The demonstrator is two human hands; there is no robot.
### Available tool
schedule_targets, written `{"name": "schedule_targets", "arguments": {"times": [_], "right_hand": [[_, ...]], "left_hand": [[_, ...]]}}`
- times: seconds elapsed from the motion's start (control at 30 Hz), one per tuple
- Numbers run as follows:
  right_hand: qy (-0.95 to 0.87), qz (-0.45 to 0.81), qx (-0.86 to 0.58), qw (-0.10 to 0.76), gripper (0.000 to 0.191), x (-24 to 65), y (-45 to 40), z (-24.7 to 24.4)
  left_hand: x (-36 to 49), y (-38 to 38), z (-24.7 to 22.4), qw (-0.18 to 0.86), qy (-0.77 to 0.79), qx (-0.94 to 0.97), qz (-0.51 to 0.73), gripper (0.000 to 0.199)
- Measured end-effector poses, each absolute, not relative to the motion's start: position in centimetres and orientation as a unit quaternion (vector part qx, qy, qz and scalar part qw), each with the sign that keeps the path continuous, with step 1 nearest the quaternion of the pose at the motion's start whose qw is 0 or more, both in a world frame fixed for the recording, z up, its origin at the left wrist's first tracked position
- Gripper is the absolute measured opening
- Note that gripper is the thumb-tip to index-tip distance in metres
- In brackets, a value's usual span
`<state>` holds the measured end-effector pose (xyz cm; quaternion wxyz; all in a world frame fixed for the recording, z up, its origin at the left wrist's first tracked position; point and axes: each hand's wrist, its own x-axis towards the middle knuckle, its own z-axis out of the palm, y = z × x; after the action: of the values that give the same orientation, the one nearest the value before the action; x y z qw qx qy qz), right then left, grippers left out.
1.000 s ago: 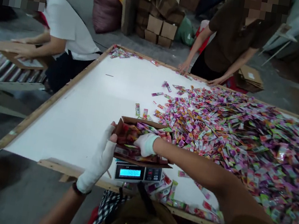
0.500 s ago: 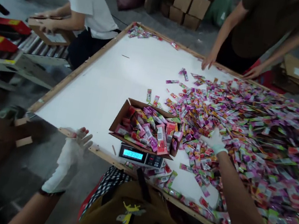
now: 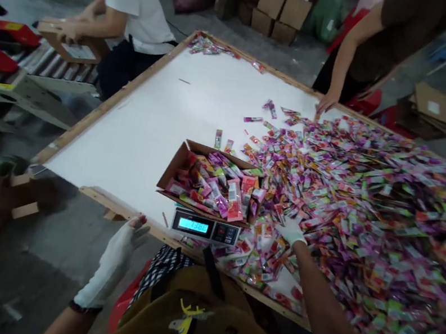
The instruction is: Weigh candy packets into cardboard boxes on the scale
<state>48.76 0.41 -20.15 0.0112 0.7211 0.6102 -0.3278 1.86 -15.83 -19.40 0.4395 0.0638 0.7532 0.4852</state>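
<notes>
On my feed from the head camera, the left hand [image 3: 114, 266], wrapped in a white glove, sits at the near wooden frame just left of the digital scale [image 3: 205, 228]. Its fingers [image 3: 137, 224] look pressed together and hold nothing, though I can't tell whether they touch the frame. The right hand [image 3: 291, 234], also gloved, is down among the loose candy-coloured sachets [image 3: 369, 214] just right of the scale. Its fingers are blurred, so I can't tell whether they are spread or pinching a sachet. The open cardboard box [image 3: 207, 182] rests on the scale, tilted slightly and packed with sachets, and the scale's display glows blue. All of this is at the near edge of a large white board [image 3: 141, 119] in a wooden frame, with the sachet pile spreading across its right side and a few strays lying at the far corner. At far left, a co-worker in a white T-shirt [image 3: 133, 4] has both hands on a piece of cardboard [image 3: 77, 50]. At far right, a co-worker's hand [image 3: 327, 102] touches the board beside the pile. Stacked cardboard cartons [image 3: 276, 5] stand beyond the far edge.
</notes>
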Motion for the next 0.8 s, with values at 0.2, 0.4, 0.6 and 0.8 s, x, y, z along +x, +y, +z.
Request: {"name": "schedule_targets", "arguments": {"times": [0.2,0.4,0.6,0.8], "right_hand": [[0.637,-0.377,0.671,-0.044,0.026,53.8,2.7,-8.1],[0.752,-0.443,0.487,-0.031,0.035,41.7,5.1,5.8],[0.892,-0.189,0.351,0.214,0.038,24.5,7.6,-0.8],[0.892,-0.195,0.340,0.223,0.085,24.1,8.4,-5.9]], "left_hand": [[1.2,-13.2,-22.5,0.499,0.712,0.130,0.477,0.049],[1.3,-11.2,-23.2,0.548,0.680,0.138,0.467,0.059],[-0.5,-12.3,-23.8,0.554,0.672,0.141,0.472,0.062],[-1.7,-15.8,-24.9,0.534,0.698,0.094,0.467,0.069]]}}
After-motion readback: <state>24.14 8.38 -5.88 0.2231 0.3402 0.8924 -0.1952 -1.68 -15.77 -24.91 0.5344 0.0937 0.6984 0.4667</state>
